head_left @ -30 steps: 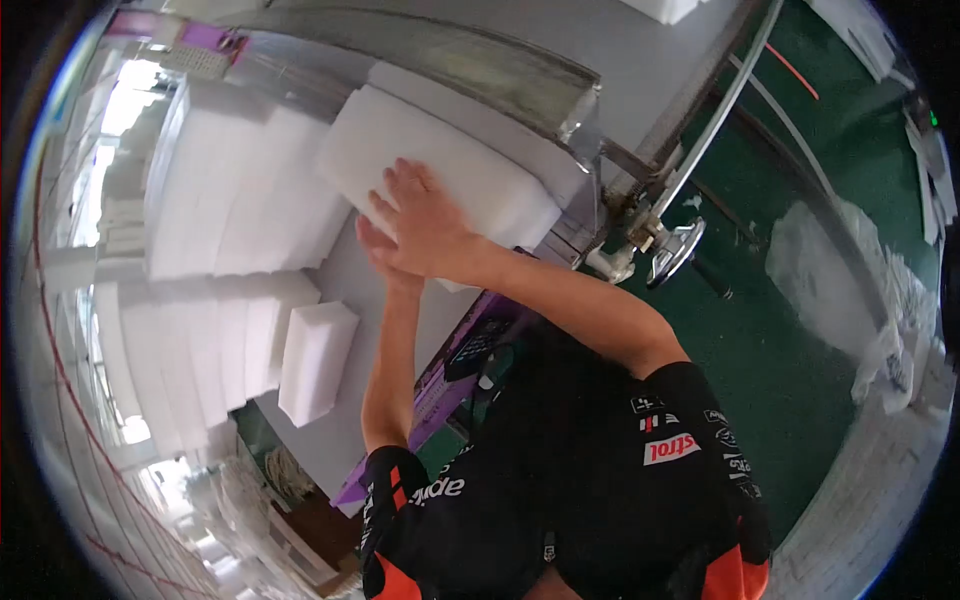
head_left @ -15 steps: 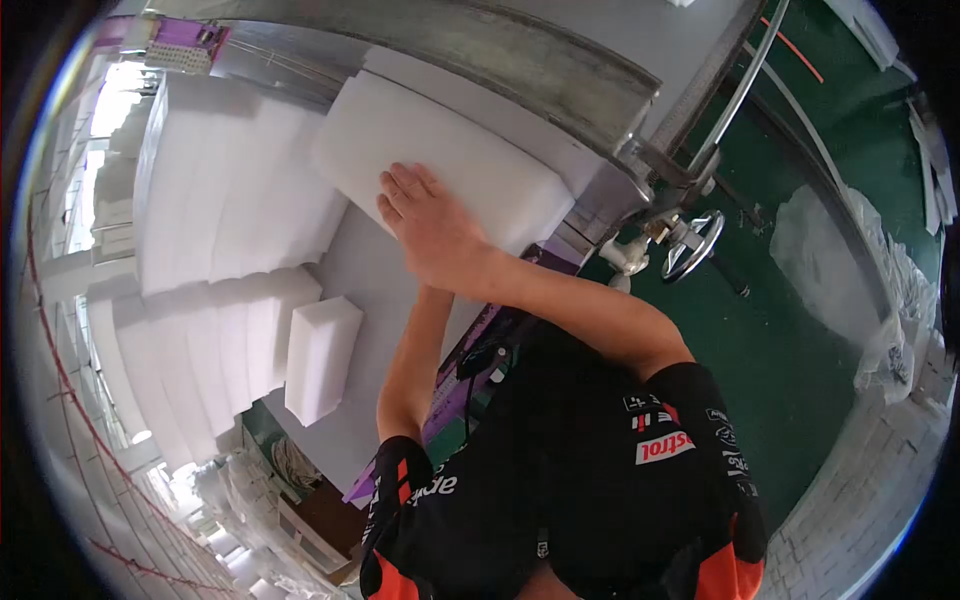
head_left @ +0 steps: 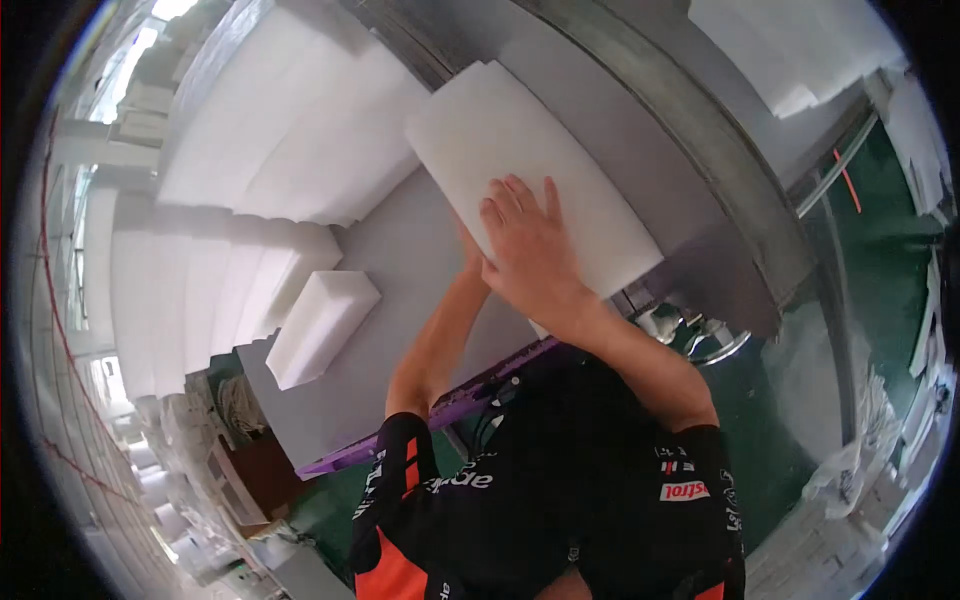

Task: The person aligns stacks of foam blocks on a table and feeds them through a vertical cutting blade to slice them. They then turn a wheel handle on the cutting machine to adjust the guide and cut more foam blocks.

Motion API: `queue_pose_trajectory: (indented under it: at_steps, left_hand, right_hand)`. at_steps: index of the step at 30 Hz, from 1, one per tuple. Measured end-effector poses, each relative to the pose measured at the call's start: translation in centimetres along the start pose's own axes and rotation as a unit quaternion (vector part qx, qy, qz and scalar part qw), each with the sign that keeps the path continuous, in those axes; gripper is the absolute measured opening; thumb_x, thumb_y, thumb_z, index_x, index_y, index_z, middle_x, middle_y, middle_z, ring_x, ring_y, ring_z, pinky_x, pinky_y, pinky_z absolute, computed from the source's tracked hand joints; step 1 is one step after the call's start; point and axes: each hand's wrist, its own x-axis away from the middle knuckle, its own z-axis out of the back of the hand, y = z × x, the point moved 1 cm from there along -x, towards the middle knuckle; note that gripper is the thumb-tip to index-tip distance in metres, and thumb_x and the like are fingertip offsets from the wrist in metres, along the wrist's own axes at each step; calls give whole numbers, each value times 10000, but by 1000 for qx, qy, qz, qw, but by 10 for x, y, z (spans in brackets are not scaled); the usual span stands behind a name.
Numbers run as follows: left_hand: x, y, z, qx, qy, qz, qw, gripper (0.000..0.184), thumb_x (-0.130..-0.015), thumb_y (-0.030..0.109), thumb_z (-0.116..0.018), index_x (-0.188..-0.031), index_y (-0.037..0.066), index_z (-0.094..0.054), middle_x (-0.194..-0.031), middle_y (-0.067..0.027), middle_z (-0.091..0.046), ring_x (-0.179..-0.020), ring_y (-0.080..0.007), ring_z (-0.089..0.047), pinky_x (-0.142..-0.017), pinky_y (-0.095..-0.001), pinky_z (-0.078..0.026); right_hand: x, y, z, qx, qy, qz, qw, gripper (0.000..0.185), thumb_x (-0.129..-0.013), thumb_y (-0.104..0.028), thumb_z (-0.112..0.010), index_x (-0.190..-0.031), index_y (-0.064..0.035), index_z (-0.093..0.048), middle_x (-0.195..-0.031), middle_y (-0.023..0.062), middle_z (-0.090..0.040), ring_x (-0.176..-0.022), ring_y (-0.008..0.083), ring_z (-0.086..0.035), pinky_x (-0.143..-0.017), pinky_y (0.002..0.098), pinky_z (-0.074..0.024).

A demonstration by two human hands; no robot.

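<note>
A long white foam block (head_left: 540, 170) lies slanting across the grey table under my hands. My right hand (head_left: 535, 245) rests flat on its top near the front side, with the fingers apart. Against the block's near side is my left hand (head_left: 468, 250), low and partly behind the right one; its fingers are hidden. A smaller white foam block (head_left: 322, 328) stands apart on the table, left of my forearms.
Rows of white foam slabs (head_left: 290, 110) stand at the left. Beyond the block runs a long metal bar (head_left: 690, 130). A handwheel (head_left: 718, 342) sits by the table's right end. More white foam (head_left: 800, 50) lies past the bar.
The view has turned, so the table and foam appear rotated. A wider grey gap now shows between the long block and the metal bar. My right hand stays on the block.
</note>
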Motion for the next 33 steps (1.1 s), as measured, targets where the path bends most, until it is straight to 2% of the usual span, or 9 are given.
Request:
queue_pose_trajectory:
  at_steps: [1, 3, 4, 6, 7, 11, 16, 21, 33]
  left_hand:
    - [3, -6, -4, 128, 6, 11, 992, 462, -985, 342, -322, -1389, 117, -323, -1314, -122, -470, -1222, -251, -438, -1047, -401, -340]
    - [5, -12, -8, 375, 9, 29, 927, 463, -985, 344, -319, -1389, 119, -319, -1318, -123, -465, -1223, -250, -438, -1051, -410, -339]
    - [3, -16, -8, 489, 10, 37, 871, 463, -986, 345, -317, -1389, 120, -316, -1320, -123, -463, -1224, -250, -438, -1053, -414, -339]
    - [-6, -25, -8, 693, 4, 44, 720, 463, -986, 347, -314, -1390, 122, -312, -1323, -123, -458, -1225, -249, -437, -1058, -423, -339]
    - [-11, -30, -3, 695, 7, 42, 718, 463, -986, 347, -314, -1390, 122, -312, -1323, -123, -458, -1225, -249, -437, -1058, -423, -339]
    - [-29, -21, 43, 484, -56, 133, 863, 443, -981, 274, -353, -1391, 113, -307, -1363, -120, -393, -1239, -232, -403, -1043, -399, -337]
    - [-48, -92, 28, 390, 58, 191, 899, 447, -978, 243, -375, -1398, 108, -305, -1395, -109, -342, -1237, -218, -387, -1038, -373, -328]
    - [-53, -80, 23, 418, 104, 212, 877, 452, -978, 260, -370, -1394, 92, -314, -1380, -106, -361, -1221, -229, -400, -1037, -373, -319]
    - [-54, -81, 23, 422, 86, 184, 883, 502, -994, 325, -298, -1434, 89, -246, -1443, -105, -297, -1276, -232, -353, -1062, -365, -293]
  right_hand:
    - [-2, 1, 1, 8, -12, -4, 1000, 453, -793, -241, -593, -1161, 11, -513, -1293, 165, -448, -1266, 330, -363, -1047, 550, -249]
    - [-7, 1, -3, 4, -5, 12, 1000, 468, -796, -244, -592, -1183, 5, -505, -1314, 164, -436, -1278, 339, -347, -1042, 572, -237]
    - [-8, 1, -5, -4, 2, 19, 1000, 484, -799, -247, -591, -1205, 0, -496, -1335, 162, -424, -1290, 349, -331, -1037, 594, -225]
    - [-15, 2, -8, -18, 22, 31, 999, 516, -806, -253, -590, -1249, -11, -480, -1377, 160, -399, -1314, 368, -299, -1027, 637, -200]
    - [-17, 3, -9, -16, 20, 35, 999, 516, -806, -253, -590, -1249, -11, -480, -1377, 160, -399, -1314, 368, -299, -1027, 637, -200]
    - [-13, 3, -7, 4, -21, 38, 999, 579, -804, -261, -593, -1321, -50, -442, -1448, 142, -337, -1356, 396, -227, -1016, 684, -148]
    - [-13, 2, -9, -5, -32, 31, 999, 592, -805, -263, -593, -1341, -76, -429, -1466, 129, -320, -1374, 390, -202, -1012, 698, -126]
    - [-13, 2, -9, 2, -28, 35, 999, 597, -807, -260, -594, -1347, -76, -420, -1467, 131, -314, -1370, 390, -209, -1015, 695, -118]
    - [-17, 3, -5, 0, -33, 31, 999, 615, -798, -249, -605, -1357, -80, -411, -1474, 140, -297, -1364, 388, -224, -1022, 685, -114]
